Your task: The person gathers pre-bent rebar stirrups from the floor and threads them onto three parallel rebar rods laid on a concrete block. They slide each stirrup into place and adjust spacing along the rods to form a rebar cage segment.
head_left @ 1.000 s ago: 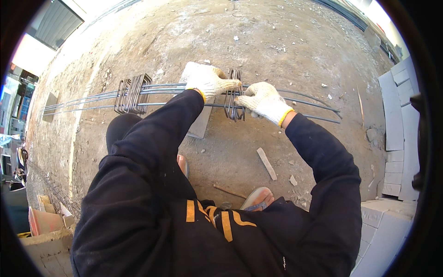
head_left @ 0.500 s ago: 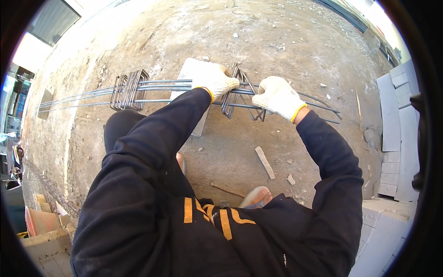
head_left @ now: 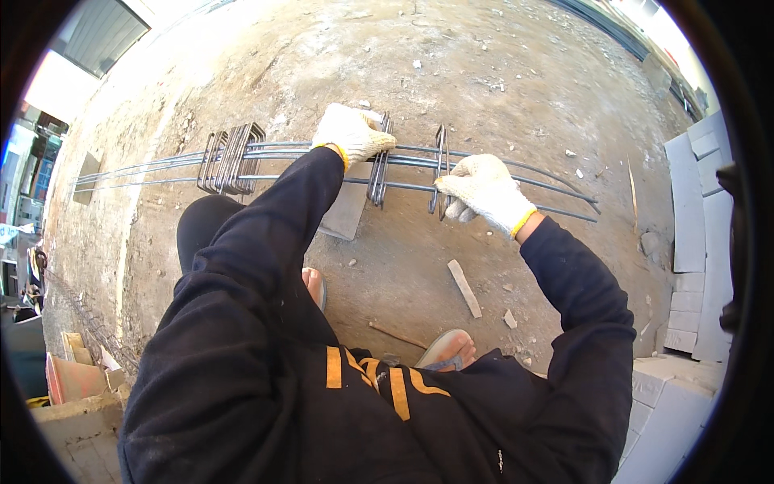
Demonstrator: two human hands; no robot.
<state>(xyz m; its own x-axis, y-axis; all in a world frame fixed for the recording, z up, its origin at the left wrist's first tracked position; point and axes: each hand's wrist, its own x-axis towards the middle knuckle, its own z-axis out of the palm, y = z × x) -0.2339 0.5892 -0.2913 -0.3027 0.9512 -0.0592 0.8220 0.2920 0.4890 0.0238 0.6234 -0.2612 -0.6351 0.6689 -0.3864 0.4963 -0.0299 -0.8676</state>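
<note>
Long steel bars [head_left: 314, 179] stretch across in front of me, with rectangular steel stirrups around them. My left hand [head_left: 348, 133], in a white knit glove, is closed on a small bunch of stirrups [head_left: 379, 173] near the middle. Farther right, my right hand [head_left: 481, 192], gloved the same way, pinches one or two stirrups [head_left: 441, 161] standing apart from that bunch; its fingertips are partly hidden. A larger cluster of stirrups [head_left: 232, 157] hangs on the bars at the left. A pale block [head_left: 347, 211] lies beneath the bars by my left hand.
Another block [head_left: 85, 173] is under the bars' left end. Near my sandalled foot [head_left: 451, 348] lie a broken strip [head_left: 464, 288] and a thin stick [head_left: 397, 334]. Pale blocks [head_left: 685, 210] are stacked at the right; a reddish bucket [head_left: 72, 377] is at lower left.
My left hand has shifted left with its stirrups, and my right hand has come slightly down onto the others. The tilted, bunched stirrups now stand more upright in two separate groups.
</note>
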